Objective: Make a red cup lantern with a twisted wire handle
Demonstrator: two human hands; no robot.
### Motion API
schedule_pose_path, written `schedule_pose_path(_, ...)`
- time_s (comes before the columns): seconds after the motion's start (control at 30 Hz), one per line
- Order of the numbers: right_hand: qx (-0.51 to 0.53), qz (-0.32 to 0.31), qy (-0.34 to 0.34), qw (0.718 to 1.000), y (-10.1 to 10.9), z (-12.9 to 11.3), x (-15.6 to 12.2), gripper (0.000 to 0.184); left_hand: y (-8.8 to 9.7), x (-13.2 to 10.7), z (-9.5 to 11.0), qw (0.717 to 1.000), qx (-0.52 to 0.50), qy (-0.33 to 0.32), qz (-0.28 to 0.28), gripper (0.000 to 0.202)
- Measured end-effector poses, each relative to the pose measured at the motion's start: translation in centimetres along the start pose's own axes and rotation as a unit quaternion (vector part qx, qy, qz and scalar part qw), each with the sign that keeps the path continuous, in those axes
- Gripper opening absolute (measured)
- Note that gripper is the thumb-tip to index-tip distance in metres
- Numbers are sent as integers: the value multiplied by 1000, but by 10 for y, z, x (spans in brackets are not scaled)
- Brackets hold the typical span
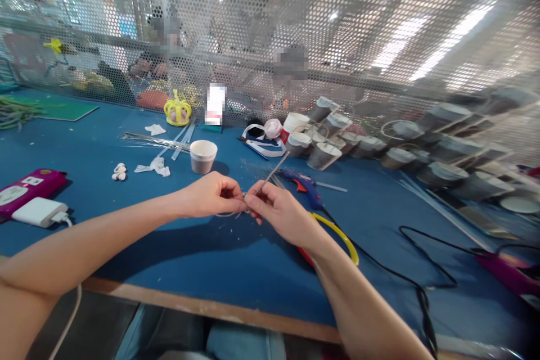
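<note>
Both of my hands meet over the middle of the blue table, fingertips nearly touching. A thin grey wire [276, 169] is pinched in my right hand [278, 208], its free end slanting up and away to the right. My left hand [215, 196] pinches the same wire close by, and a thin curved length shows beneath its fingers. The exact spot where the fingertips meet is partly hidden. Just beyond my left hand stands a small pale cup [203, 157]. A blue glue gun [310, 188] with an orange-red trigger lies beyond my right hand.
Yellow-and-red tool handles [346, 239] lie beneath my right forearm. Black cable [379, 267] crosses the right side. Several grey cups [324, 154] crowd the back right. Thin wires [156, 139] and glue sticks [183, 140] lie left. A magenta power strip [46, 183] and perforated screen [236, 39] border the space.
</note>
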State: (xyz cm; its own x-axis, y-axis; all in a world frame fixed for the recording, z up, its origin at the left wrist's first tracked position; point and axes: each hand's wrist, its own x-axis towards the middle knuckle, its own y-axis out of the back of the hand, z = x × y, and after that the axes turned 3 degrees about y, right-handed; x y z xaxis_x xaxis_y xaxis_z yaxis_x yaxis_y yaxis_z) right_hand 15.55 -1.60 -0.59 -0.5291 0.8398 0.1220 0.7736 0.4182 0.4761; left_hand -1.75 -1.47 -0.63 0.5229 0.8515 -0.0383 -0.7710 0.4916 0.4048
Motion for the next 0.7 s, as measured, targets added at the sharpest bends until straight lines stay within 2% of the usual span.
schedule_pose_path(0.1,7,7,-11,1000,-2,-2,0,17,-1,0,-2,1000,2,-3,2,20)
schedule_pose_path(0.33,124,-22,3,992,-1,0,-1,16,-1,1,0,997,-78,17,-10,18)
schedule_pose_path(0.5,105,-12,-11,994,0,-1,-1,20,5,-1,5,994,-88,35,-57,15)
schedule_pose_path(0.7,57,14,-9,998,1,0,0,20,9,-1,11,999,-29,0,-23,7)
